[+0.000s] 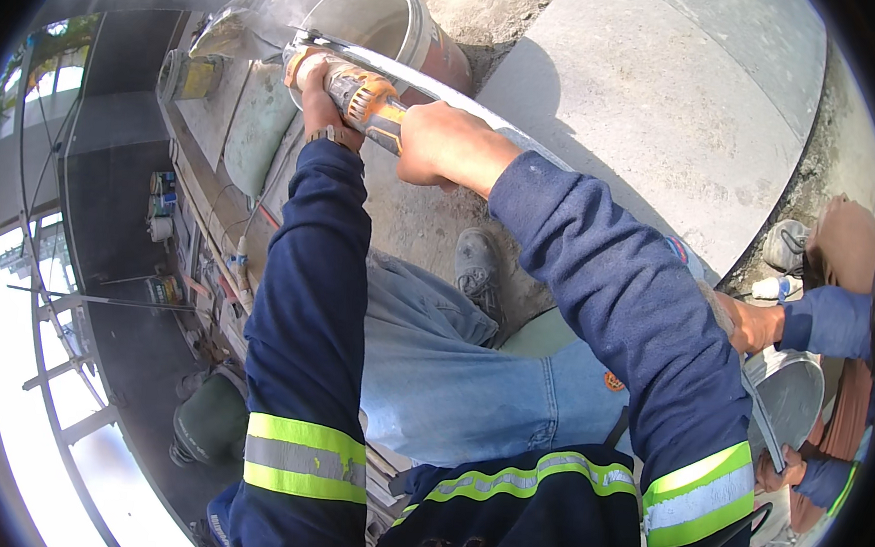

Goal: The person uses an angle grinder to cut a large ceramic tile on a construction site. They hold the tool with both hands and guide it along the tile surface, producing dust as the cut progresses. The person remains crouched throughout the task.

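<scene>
Both my hands are closed round an orange-and-grey angle grinder (354, 90). My left hand (320, 101) grips it near its head, at the far end. My right hand (450, 146) wraps round its rear body. The grinder's head is close to the end of a long, thin, pale strip (487, 119), which slants down to the right behind my right hand. Pale dust hangs around the head, and the disc itself is hard to make out. Just beyond the strip stands a dusty bucket (415, 33).
Large grey slabs (658, 107) lie at the upper right. A co-worker's hands (755, 325) hold a long strip at the right, near a metal bucket (791, 395). My shoe (478, 271) is below the grinder. A green rounded container (210, 420) and mixed tools crowd the left.
</scene>
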A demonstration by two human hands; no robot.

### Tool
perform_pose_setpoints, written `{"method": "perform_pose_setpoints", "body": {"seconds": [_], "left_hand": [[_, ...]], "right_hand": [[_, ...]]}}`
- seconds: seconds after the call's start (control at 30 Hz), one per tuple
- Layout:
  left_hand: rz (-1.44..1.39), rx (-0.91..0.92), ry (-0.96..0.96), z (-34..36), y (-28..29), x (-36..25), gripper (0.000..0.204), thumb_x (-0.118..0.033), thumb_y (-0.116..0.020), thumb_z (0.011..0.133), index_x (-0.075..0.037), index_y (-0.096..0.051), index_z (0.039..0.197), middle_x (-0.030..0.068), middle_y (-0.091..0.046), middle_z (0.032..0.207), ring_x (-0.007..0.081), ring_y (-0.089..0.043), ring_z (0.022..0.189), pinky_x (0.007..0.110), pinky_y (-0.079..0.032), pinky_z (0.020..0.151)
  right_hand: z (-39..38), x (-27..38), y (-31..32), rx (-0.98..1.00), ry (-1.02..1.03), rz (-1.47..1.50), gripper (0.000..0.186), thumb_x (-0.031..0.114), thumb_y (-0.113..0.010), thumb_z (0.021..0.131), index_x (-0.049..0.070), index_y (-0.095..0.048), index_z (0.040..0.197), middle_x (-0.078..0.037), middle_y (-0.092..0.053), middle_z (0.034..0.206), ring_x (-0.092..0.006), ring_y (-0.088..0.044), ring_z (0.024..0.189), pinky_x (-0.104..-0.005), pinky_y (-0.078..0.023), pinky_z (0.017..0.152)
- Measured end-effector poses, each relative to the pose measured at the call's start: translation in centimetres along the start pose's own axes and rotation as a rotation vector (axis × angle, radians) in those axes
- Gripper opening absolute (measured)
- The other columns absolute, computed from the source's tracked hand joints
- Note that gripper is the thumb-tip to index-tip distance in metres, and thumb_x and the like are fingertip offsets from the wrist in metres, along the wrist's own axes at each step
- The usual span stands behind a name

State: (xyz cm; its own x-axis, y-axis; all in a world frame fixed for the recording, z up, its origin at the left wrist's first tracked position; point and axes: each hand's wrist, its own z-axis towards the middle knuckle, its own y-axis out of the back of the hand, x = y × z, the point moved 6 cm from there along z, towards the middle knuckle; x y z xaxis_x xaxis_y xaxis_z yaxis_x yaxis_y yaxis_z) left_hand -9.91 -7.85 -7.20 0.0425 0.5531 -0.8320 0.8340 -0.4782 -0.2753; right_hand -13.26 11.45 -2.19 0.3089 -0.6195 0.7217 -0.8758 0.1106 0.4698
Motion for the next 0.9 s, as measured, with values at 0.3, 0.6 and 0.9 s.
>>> {"method": "perform_pose_setpoints", "body": {"seconds": [0.3,0.6,0.9], "left_hand": [[-0.016,-0.009,0.002,0.7,0.4,0.1,0.043,-0.04,-0.057,0.09,-0.005,-0.054,0.115,0.0132,-0.067,0.096,0.0301,-0.069,0.081,0.046,-0.057,0.079],[-0.058,-0.022,0.02,-0.2,-0.1,0.2,0.041,-0.039,-0.056,0.091,-0.005,-0.054,0.114,0.0133,-0.067,0.094,0.0298,-0.069,0.078,0.046,-0.058,0.077],[-0.1,-0.028,0.005,-1.2,-0.7,0.1,0.038,-0.035,-0.057,0.09,-0.003,-0.053,0.111,0.0128,-0.067,0.088,0.0283,-0.069,0.072,0.044,-0.059,0.071]], "right_hand": [[0.4,-0.1,-0.1,-0.015,0.016,0.019,0.035,0.009,-0.062,0.073,-0.003,-0.069,0.105,-0.02,-0.072,0.094,-0.0283,-0.073,0.087,-0.0374,-0.056,0.079],[-0.5,-0.1,0.3,-0.011,0.028,0.051,0.031,0.007,-0.061,0.072,-0.006,-0.069,0.099,-0.021,-0.071,0.085,-0.0275,-0.072,0.074,-0.038,-0.056,0.069],[-0.8,0.2,0.5,-0.009,0.011,0.0,0.029,0.011,-0.062,0.075,-0.009,-0.069,0.095,-0.024,-0.07,0.084,-0.0321,-0.073,0.079,-0.0395,-0.056,0.07]]}}
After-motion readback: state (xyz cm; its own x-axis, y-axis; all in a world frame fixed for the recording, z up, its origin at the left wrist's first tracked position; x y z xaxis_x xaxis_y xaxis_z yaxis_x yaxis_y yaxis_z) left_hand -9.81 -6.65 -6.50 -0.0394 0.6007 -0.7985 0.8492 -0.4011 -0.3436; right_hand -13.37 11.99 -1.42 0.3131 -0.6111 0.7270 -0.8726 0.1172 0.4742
